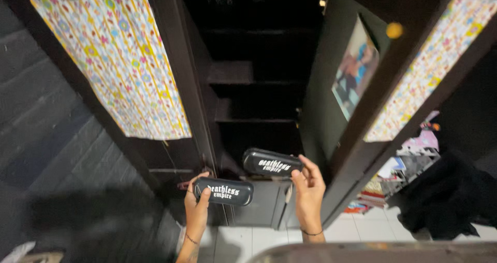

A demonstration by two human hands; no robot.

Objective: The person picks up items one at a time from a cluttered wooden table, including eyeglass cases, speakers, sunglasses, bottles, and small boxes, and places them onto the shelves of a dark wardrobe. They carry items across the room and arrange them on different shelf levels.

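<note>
Here, two black oblong cases are held up in front of an open dark wooden cabinet [259, 87], seen from above by a head-worn camera. The left hand [196, 203] is closed around the left case [223, 191], thumb over its front face and fingers wrapped behind. The right case [272, 162] is pinched at its right end by the right hand [308, 190], thumb and forefinger closed on it while the other fingers are loosely spread. Both cases are held with their long axes running roughly left to right, the right one tilted slightly and raised a little higher and nearer the shelves [253, 118]. That case lies just before the cabinet's lower opening, so the right hand is the nearer one to the interior. The cases appear hard and smooth, with rounded ends, a faint sheen and white lettering on their faces. The shelves are seen as bare dark boards. A floral cloth panel [119, 66] is fixed to the left door, and another [429, 66] to the right door, where a picture [354, 69] is also stuck. Folded clothes [409, 164] are piled at right above a white tiled floor [357, 229].
</note>
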